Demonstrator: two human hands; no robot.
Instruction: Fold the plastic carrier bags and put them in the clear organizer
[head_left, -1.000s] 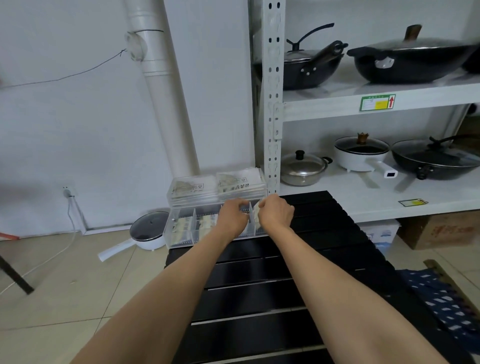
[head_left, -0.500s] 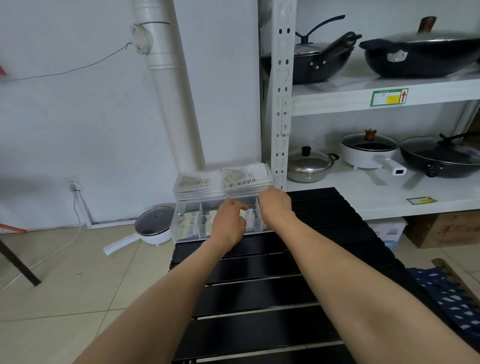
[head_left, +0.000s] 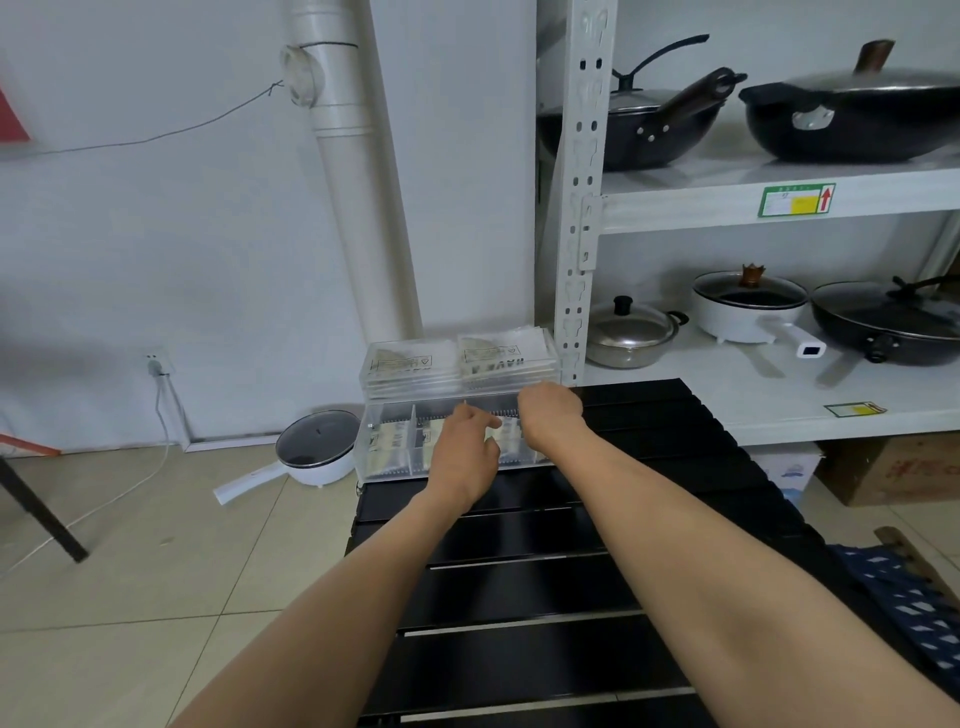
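Observation:
The clear organizer (head_left: 384, 457) stands at the far end of the black slatted table (head_left: 519, 587). Folded plastic bags (head_left: 387, 441) stand in its left compartments. A second clear tray (head_left: 415, 382) behind it carries two flat folded bags (head_left: 506, 353). My left hand (head_left: 465, 452) reaches into the middle of the organizer, its fingers stretched to the right and pressing a pale folded bag (head_left: 494, 435). My right hand (head_left: 550, 415) sits over the right compartment, fingers curled down onto the same bag with the fingertips hidden.
A white shelf rack (head_left: 576, 208) with woks, pans and lidded pots stands right of the table. A white pipe (head_left: 353, 182) runs down the wall behind. On the tiled floor at the left lies a white electric pan (head_left: 317, 447), and a cardboard box (head_left: 893, 473) sits under the shelf.
Both hands have sunk from the organizer's top edge into it, pushing the pale bag down. My left hand's fingers have straightened toward the right.

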